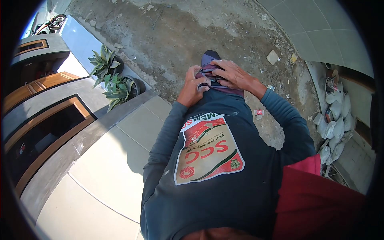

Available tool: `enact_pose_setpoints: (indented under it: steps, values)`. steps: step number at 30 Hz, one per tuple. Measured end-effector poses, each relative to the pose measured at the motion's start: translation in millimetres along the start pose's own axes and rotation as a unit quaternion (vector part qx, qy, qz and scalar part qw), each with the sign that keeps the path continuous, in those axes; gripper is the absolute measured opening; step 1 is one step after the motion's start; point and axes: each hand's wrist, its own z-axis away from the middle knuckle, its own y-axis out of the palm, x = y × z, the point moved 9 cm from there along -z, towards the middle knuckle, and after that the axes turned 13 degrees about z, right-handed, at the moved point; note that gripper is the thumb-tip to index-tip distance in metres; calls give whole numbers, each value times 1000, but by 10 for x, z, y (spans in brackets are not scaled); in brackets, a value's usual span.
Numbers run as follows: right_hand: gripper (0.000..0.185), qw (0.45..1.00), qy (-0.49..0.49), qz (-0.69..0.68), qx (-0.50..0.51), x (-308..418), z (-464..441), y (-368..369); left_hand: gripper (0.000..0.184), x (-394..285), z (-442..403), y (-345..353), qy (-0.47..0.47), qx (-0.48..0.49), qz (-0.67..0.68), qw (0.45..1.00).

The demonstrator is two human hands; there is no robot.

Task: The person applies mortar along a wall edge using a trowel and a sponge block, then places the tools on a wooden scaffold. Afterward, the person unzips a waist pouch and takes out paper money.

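My left hand (pixel 193 89) is at my waist, thumb and fingers closed on a gathered striped cloth (pixel 209 73) in maroon, purple and dark bands. A small dark shape shows by its thumb, too small to name. From the other side, my right hand (pixel 235 77) grips the same cloth with bent fingers over its folds. The cloth lies just below the hem of my dark long-sleeved shirt (pixel 216 200), which has a large red and tan print. What is under the fingers is hidden.
Potted plants (pixel 105 64) stand on a ledge to the left, beside wood-framed windows (pixel 52 140). Rough dirt ground (pixel 180 36) with scattered rubble lies ahead. White sacks (pixel 338 116) are piled at the right wall. A motorbike (pixel 52 25) is far left. Red cloth (pixel 312 204) hangs at lower right.
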Motion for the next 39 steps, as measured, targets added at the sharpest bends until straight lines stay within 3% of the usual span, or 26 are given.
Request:
enact_pose_setpoints:
  steps: [3,6,11,21,23,24,32,39]
  values:
    - [35,999,9,-37,-8,2,-19,-28,23,-3,42,-50,9,-24,8,1000]
    - [31,999,-5,-3,-36,70,1,-36,20,-20,73,-81,-3,-47,19,999]
    - [24,988,1,151,27,307,-37,-71,18,-72,90,-66,14,-65,9,998]
    - [30,972,-59,228,16,368,-172,198,25,-20,58,38,15,-47,4,999]
    - [30,942,-67,297,143,303,-219,345,28,70,54,35,2,-53,14,999]
    - [30,940,-71,300,144,260,-240,373,31,129,50,38,-13,-53,25,998]
    - [26,959,-161,230,41,270,-169,336,42,197,72,-17,-38,-90,81,992]
    - [22,963,-178,201,-5,274,-69,177,45,171,113,-96,-51,-121,112,985]
